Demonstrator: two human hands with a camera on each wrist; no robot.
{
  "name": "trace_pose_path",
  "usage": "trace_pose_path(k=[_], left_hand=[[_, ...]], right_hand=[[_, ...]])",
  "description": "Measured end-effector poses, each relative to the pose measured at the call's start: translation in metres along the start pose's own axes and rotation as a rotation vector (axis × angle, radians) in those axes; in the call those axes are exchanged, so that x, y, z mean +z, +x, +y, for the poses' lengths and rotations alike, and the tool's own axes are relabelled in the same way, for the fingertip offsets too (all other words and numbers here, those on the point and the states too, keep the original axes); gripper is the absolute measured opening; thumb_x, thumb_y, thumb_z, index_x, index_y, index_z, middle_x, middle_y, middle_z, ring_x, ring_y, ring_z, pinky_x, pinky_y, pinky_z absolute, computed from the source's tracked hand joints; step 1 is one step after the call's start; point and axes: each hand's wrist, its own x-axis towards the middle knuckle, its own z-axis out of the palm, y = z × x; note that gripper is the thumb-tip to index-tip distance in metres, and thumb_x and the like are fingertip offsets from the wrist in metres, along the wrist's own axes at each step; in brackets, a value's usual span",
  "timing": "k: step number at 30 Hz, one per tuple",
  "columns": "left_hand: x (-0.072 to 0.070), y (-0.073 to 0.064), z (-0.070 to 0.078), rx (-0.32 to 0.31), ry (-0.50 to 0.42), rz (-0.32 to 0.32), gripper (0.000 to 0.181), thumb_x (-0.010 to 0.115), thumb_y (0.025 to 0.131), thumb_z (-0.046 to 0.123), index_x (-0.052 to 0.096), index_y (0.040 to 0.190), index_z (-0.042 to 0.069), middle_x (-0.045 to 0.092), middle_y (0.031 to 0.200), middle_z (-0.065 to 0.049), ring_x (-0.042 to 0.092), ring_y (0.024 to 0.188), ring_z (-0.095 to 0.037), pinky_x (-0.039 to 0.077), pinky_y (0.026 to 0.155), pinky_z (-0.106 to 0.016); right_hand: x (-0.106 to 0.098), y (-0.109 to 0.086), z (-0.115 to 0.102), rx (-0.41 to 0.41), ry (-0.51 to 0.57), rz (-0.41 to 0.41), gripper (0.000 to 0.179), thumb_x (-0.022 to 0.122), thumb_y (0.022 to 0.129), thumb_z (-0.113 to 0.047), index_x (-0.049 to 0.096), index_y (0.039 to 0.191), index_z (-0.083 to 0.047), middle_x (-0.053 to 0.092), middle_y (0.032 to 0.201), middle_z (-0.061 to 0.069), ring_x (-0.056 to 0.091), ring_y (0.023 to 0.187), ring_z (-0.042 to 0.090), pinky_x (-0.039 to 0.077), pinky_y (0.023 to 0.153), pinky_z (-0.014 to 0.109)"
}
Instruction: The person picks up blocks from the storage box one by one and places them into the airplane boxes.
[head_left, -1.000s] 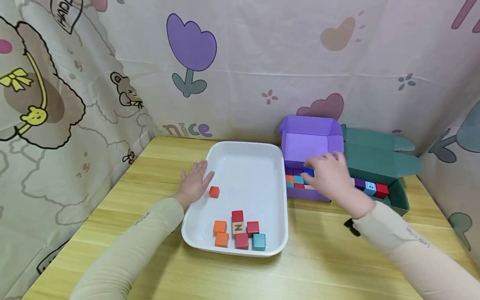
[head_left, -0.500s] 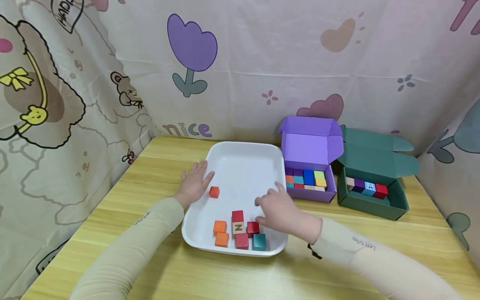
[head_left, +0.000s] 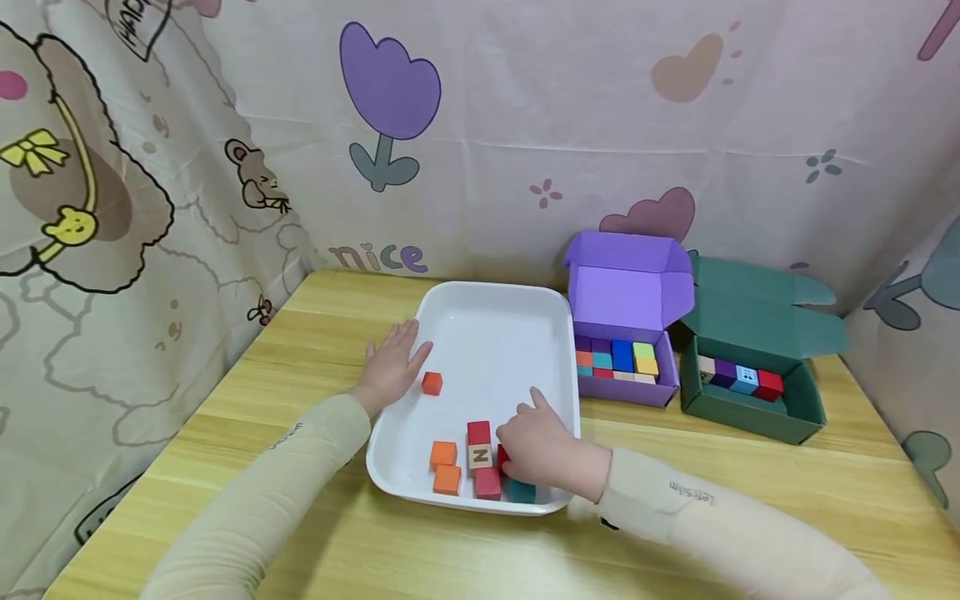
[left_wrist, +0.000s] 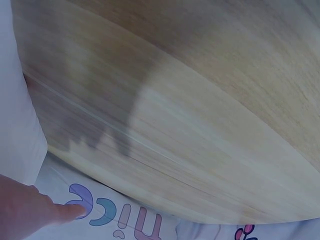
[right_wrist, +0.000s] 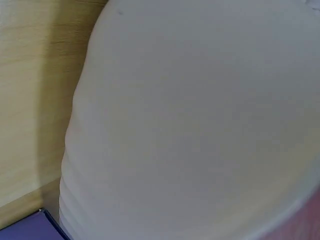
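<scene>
A white tray (head_left: pixel 495 333) lies on the wooden table. My left hand (head_left: pixel 390 367) rests with spread fingers on its left rim, beside a small orange-red block (head_left: pixel 431 383). In the tray's front part, my right hand (head_left: pixel 543 446) pinches a red block (head_left: pixel 502 457) between thumb and finger, partly covering it. Just below is a teal block (head_left: pixel 522 491), in the hand's shadow. To the left stand a red block (head_left: pixel 478 432), a wooden block with an N (head_left: pixel 479 456), another red block (head_left: pixel 487 483) and two orange blocks (head_left: pixel 443 454). The right wrist view mostly shows sleeve.
An open purple box (head_left: pixel 626 392) with coloured blocks stands right of the tray. Beyond it sits an open green box (head_left: pixel 750 417) holding a row of blocks. Printed cloth (head_left: pixel 487 167) hangs behind the table.
My right hand has moved from the purple box leftward and down into the tray, and now pinches the red block beside the N block. My left hand has stayed on the rim.
</scene>
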Motion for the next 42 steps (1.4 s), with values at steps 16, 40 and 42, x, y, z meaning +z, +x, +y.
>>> trace_pose_path(k=[16,40,42], left_hand=[[-0.001,-0.003,0.003,-0.001,-0.009,-0.009,0.066,0.023,0.101,0.047,0.011,0.150,0.004,0.012,0.157,-0.016,0.004,0.146,-0.034,0.001,0.114,-0.062],[-0.001,-0.001,0.001,0.016,0.000,0.008,0.066,0.022,0.101,0.048,0.012,0.150,0.004,0.013,0.157,-0.016,0.005,0.146,-0.035,0.003,0.113,-0.063],[-0.001,-0.001,0.001,0.017,0.001,0.009,0.067,0.022,0.101,0.048,0.012,0.150,0.004,0.014,0.157,-0.016,0.005,0.145,-0.035,0.003,0.113,-0.063]], right_hand=[[0.006,0.014,0.000,0.051,0.131,-0.045,0.020,0.074,0.075,-0.030,0.063,0.067,-0.016,0.055,0.055,-0.006,0.049,0.063,0.012,0.036,0.097,0.048],[-0.008,-0.003,0.050,0.027,0.703,0.241,0.027,0.076,0.076,-0.021,0.069,0.101,-0.011,0.070,0.095,0.000,0.059,0.090,0.016,0.049,0.082,0.034],[-0.007,-0.005,0.055,-0.007,0.749,0.258,0.027,0.074,0.078,-0.019,0.068,0.103,-0.010,0.069,0.097,0.002,0.059,0.090,0.016,0.052,0.080,0.035]])
